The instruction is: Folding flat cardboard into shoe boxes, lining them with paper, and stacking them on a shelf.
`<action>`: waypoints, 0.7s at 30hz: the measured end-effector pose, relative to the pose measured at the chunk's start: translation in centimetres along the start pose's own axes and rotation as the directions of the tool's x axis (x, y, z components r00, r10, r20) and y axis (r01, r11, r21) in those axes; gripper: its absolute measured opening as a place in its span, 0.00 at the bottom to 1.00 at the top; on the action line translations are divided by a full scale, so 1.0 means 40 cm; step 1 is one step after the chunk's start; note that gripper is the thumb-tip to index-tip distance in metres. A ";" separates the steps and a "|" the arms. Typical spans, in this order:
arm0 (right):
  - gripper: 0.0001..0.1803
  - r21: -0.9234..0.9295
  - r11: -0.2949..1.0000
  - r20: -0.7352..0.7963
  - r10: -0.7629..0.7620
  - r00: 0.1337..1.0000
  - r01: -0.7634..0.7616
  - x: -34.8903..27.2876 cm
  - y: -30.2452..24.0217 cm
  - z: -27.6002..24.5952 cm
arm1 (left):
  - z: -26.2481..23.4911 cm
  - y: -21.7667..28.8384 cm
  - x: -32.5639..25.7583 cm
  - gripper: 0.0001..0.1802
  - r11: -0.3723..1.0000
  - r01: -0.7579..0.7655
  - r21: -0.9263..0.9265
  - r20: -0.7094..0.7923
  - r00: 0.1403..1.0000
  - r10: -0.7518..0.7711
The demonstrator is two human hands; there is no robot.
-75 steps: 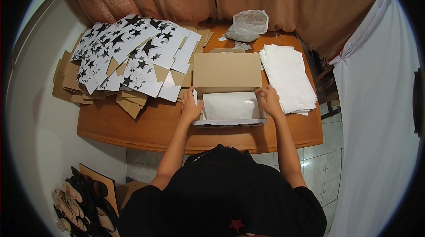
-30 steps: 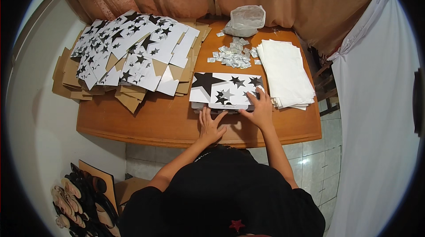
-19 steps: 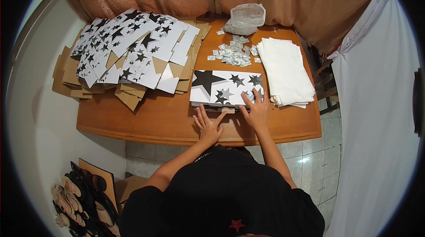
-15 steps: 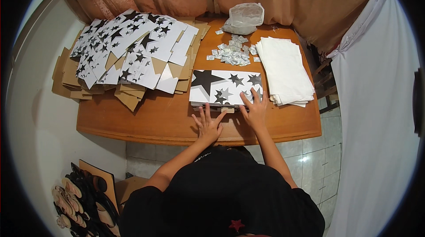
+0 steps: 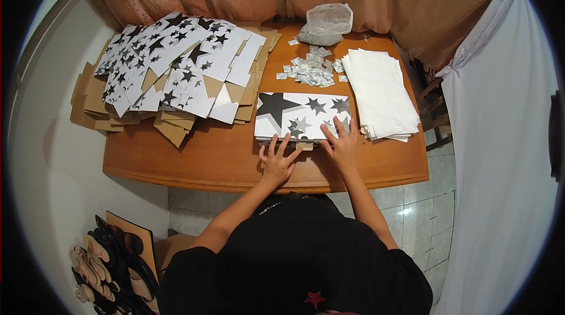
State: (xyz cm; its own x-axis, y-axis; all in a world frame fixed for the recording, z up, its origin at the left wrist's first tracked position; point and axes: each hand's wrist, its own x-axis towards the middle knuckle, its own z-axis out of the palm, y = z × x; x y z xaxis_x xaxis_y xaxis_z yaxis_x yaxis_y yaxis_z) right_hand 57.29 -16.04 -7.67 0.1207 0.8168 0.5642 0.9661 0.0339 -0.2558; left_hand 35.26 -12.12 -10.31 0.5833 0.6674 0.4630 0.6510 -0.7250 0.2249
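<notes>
A white cardboard box (image 5: 297, 106) printed with black and grey stars lies near the middle of the wooden table, its lid down. My left hand (image 5: 278, 162) is at its near edge, fingers spread, the fingertips touching the front beside a small brown cardboard tab. On the lid's near right corner rests my right hand (image 5: 341, 144), its fingers apart and its thumb by the front edge. Neither hand grips anything.
Flat star-printed cardboard pieces (image 5: 200, 56) are heaped on the left. Small silvery packets (image 5: 312, 70) lie beyond the box, before a translucent plastic bag (image 5: 328, 24). White paper sheets (image 5: 379, 91) are stacked at right. Shoes (image 5: 100, 262) stand below left of the table (image 5: 153, 159).
My left hand has shifted slightly right and its fingers have moved along the box's front edge. The right hand stays nearly in place on the lid.
</notes>
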 end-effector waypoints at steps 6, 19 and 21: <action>0.21 -0.136 0.991 -0.033 -0.011 0.999 0.006 -0.016 0.003 0.034 | 0.044 -0.032 0.002 0.25 0.994 -0.076 0.076 -0.157 0.984 0.088; 0.10 0.246 0.965 0.001 0.093 0.996 -0.091 0.008 -0.092 0.026 | -0.012 -0.005 0.102 0.11 0.938 0.145 -0.315 -0.191 0.958 -0.212; 0.07 0.256 0.962 -0.018 0.099 0.995 -0.091 0.011 -0.104 0.032 | -0.012 0.005 0.109 0.10 0.919 0.186 -0.347 -0.175 0.950 -0.259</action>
State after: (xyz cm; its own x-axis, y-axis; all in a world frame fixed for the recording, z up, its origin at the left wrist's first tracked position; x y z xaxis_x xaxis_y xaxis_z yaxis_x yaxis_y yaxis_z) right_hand 53.03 -15.09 -7.38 0.2196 0.8056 0.5502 0.8605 0.1058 -0.4984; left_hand 37.70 -9.44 -7.81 0.3007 0.7918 0.5317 0.5384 -0.6011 0.5906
